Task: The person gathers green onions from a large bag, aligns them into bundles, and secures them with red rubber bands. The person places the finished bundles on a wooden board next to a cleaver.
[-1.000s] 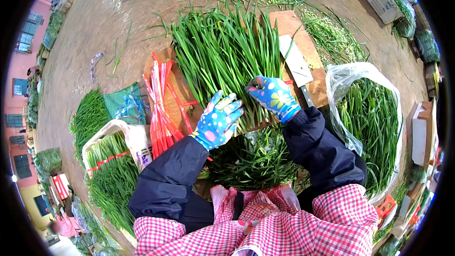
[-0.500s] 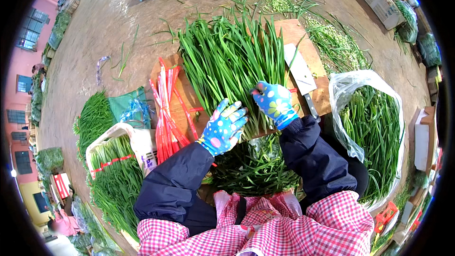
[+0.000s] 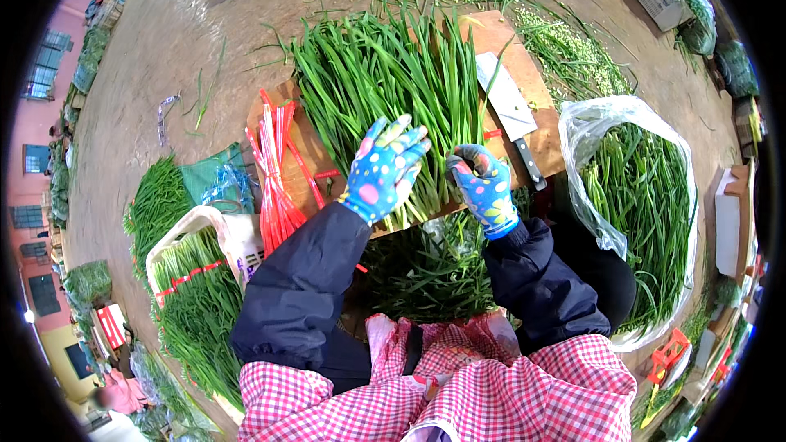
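On the dirt ground before us sits a wooden board (image 3: 524, 57), and across it we have a broad heap of long green chives (image 3: 393, 90) fanned away from us. Right of the board a clear plastic bag (image 3: 598, 127) holds more chives. Left of the heap lies a bunch of red ties (image 3: 274, 172). Our left hand (image 3: 383, 170), in a blue dotted glove, rests flat and spread on the near ends of the chives. Our right hand (image 3: 485, 188) pinches a few stalks at the heap's near edge. A cleaver (image 3: 508, 106) lies on the board just beyond it.
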{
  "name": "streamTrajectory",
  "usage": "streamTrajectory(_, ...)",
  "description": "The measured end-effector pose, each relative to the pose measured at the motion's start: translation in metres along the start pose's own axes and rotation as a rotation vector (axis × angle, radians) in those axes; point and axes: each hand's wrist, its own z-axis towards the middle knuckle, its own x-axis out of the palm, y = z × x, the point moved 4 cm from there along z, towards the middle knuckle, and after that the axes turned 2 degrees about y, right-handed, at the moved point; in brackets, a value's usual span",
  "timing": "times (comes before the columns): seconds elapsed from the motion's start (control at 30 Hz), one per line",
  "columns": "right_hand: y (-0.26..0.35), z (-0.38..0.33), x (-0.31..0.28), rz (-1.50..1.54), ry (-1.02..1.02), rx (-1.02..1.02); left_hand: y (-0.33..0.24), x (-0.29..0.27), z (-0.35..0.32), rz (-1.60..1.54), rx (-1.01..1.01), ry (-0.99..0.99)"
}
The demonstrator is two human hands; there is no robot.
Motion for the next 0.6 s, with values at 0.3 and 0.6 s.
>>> streamTrajectory(0.3, 0.007, -0.01, -0.009, -0.18, 0.057, -0.035, 0.004, 0.017, 0.005, -0.05, -0.016, -0.038)
streamTrajectory(0.6, 0.03, -0.008, 0.005, -0.369, 0.108, -0.26, -0.007, 0.005, 0.009, -0.042, 0.07, -0.178)
